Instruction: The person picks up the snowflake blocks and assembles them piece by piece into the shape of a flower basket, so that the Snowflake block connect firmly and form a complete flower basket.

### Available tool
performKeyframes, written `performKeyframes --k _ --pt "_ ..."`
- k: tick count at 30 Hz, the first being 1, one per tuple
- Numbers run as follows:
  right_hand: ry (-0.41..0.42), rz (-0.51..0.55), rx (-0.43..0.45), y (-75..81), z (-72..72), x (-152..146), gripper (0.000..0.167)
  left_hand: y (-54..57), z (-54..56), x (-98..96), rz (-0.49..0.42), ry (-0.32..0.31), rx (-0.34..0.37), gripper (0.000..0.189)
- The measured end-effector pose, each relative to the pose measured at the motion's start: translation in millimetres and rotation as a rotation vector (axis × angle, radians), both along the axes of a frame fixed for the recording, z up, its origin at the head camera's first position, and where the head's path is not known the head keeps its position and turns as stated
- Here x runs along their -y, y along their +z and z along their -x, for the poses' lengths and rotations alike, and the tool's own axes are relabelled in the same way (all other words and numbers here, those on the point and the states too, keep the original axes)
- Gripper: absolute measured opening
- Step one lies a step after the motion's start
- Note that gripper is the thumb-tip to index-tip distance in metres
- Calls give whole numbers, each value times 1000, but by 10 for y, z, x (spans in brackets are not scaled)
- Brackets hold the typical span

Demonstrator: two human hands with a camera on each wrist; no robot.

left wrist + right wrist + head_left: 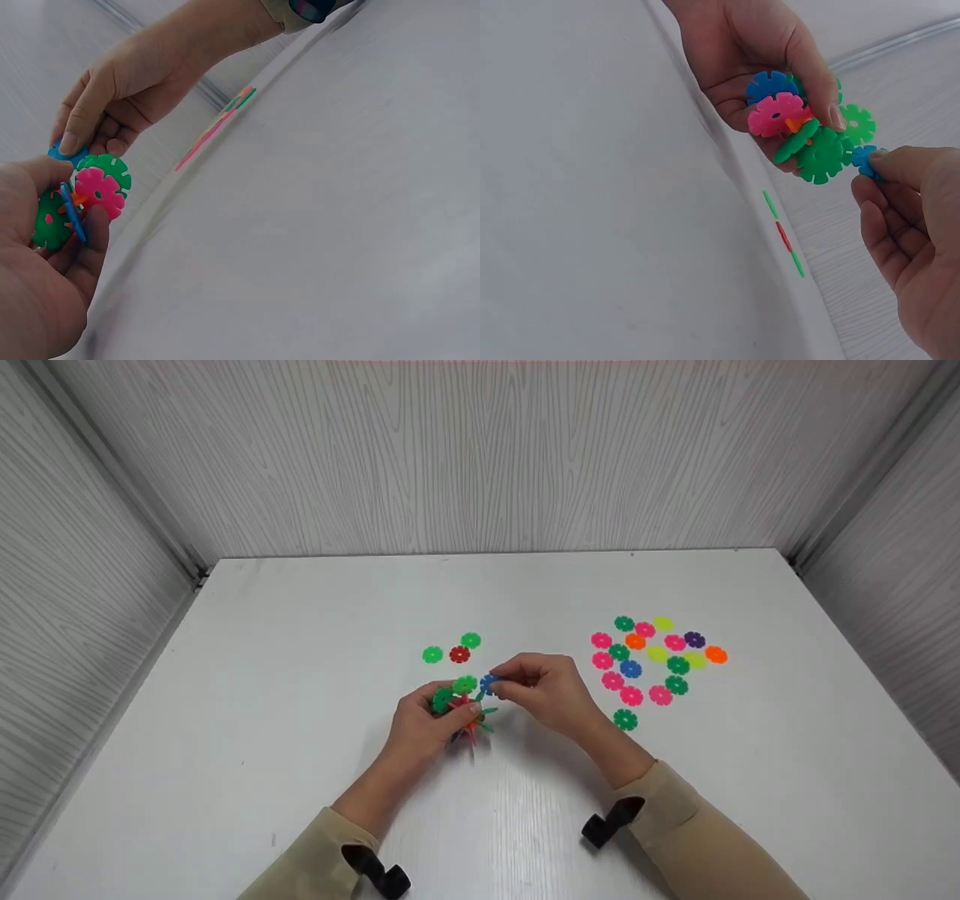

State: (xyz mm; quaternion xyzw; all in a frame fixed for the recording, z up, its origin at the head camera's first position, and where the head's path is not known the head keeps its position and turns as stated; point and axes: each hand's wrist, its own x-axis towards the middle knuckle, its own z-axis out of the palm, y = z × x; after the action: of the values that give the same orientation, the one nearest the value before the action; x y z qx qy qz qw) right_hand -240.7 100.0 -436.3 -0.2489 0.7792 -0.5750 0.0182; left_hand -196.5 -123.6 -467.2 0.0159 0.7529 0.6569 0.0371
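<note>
My left hand (424, 724) grips a cluster of interlocked notched plastic discs (821, 156), green, pink, blue and orange, joined at angles to one another. In the right wrist view its thumb lies across the discs. My right hand (551, 690) pinches a blue notched disc (864, 159) between thumb and fingertips. That blue disc is up against the edge of a green disc on the cluster's right side; whether their slots are engaged I cannot tell. Part of the cluster is hidden behind the left hand's fingers.
Just beyond the hands lie two light green discs (433, 655) and a red disc (460, 654). Several loose discs in pink, green, yellow, orange, blue and purple spread over the white table (300, 615) to the right, with a green disc (625, 719) nearest the right forearm. Grey wood-grain panels (480, 457) enclose the table.
</note>
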Motion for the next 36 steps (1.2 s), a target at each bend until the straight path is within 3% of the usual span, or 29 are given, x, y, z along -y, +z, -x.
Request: performKeyframes --k 15,21,28,31,36 --pt "27 3 57 -35 -25 28 13 33 -32 -15 7 19 13 41" --pt "71 17 87 -33 6 8 21 34 -35 -28 26 -46 -41 36" --pt "103 -28 37 -18 48 -48 23 16 -21 6 109 -113 -96 34" --pt "79 -42 15 27 79 -144 23 8 -10 12 127 -94 -81 30" --pt "-41 -86 15 101 101 -515 22 6 -7 13 100 -74 -34 27"
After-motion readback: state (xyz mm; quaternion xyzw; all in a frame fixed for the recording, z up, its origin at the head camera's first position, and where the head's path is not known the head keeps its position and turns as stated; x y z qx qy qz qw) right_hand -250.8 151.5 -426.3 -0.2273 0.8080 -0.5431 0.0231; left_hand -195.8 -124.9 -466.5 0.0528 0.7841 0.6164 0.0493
